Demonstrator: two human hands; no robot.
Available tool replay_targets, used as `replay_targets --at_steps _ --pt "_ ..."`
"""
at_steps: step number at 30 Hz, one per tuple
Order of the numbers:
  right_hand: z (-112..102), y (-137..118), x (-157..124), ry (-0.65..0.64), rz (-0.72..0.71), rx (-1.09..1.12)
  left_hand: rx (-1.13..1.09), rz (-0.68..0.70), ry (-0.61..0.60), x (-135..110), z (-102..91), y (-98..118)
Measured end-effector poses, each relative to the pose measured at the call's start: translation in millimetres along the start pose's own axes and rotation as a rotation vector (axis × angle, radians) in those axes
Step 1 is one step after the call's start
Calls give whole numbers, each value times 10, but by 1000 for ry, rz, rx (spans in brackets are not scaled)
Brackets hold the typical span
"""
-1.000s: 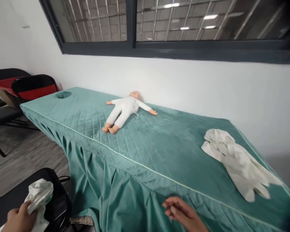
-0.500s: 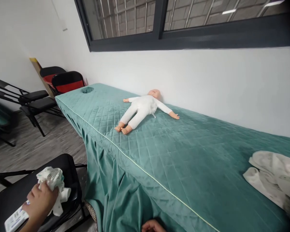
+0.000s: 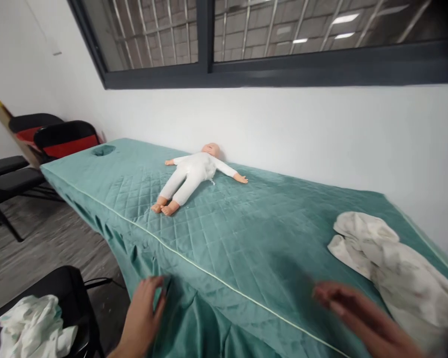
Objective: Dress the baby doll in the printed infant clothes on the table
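My left hand (image 3: 142,313) hovers empty at the near edge of a teal quilted massage bed (image 3: 246,248), fingers apart. Over the bed's near right part, my right hand (image 3: 358,318) is stretched out and open, a little blurred, just left of a crumpled white cloth (image 3: 392,268). A baby doll in a white suit (image 3: 194,174) lies on its back near the wall, arms spread. Another crumpled white cloth (image 3: 33,330) rests on a black chair (image 3: 72,293) at the lower left.
Black and red folding chairs (image 3: 41,144) stand beyond the bed's far end, by the wall. A white wall and a dark-framed window (image 3: 209,49) run along the far side of the bed. Grey floor (image 3: 41,248) lies to the left.
My left hand has let go of the white cloth on the chair and moved up to the bed's edge. My right hand has risen into view over the bed.
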State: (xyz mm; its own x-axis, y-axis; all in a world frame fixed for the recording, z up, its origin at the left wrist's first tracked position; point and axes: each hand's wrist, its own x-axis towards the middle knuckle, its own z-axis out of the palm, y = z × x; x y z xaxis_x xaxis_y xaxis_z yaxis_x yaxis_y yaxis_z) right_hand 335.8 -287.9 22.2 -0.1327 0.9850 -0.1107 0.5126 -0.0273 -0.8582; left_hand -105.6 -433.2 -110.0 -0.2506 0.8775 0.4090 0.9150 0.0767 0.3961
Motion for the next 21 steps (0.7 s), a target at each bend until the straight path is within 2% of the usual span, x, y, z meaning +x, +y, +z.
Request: replay_targets --at_steps 2,4,6,8,9,11,13,15,17,19,21 --pt "-333 28 135 359 -2 -192 -101 184 -34 -12 7 337" --pt "-499 111 260 608 -90 -521 -189 309 -44 15 -14 627" --pt "-562 219 387 704 -113 -851 -298 378 -9 153 -23 909" --pt "-605 313 513 678 -9 -1005 -420 364 20 415 20 1219" --pt "-636 344 571 662 44 -1027 -480 302 8 583 70 1386" --pt "-712 352 674 640 84 -1001 -633 231 -129 966 237 1730" --pt "-767 274 755 632 35 -904 -820 144 -281 1372 478 2052" --pt "-743 101 822 647 -47 -740 -1019 -4 -421 1758 756 2315" --pt "-613 -149 886 693 -133 -561 -1212 -59 -524 2086 1009 2499" --pt "-409 -438 965 646 -227 -418 -1335 -45 -542 2323 1185 2601" --pt "-192 -711 1078 545 -274 -218 -1515 -97 -534 2458 1263 2633"
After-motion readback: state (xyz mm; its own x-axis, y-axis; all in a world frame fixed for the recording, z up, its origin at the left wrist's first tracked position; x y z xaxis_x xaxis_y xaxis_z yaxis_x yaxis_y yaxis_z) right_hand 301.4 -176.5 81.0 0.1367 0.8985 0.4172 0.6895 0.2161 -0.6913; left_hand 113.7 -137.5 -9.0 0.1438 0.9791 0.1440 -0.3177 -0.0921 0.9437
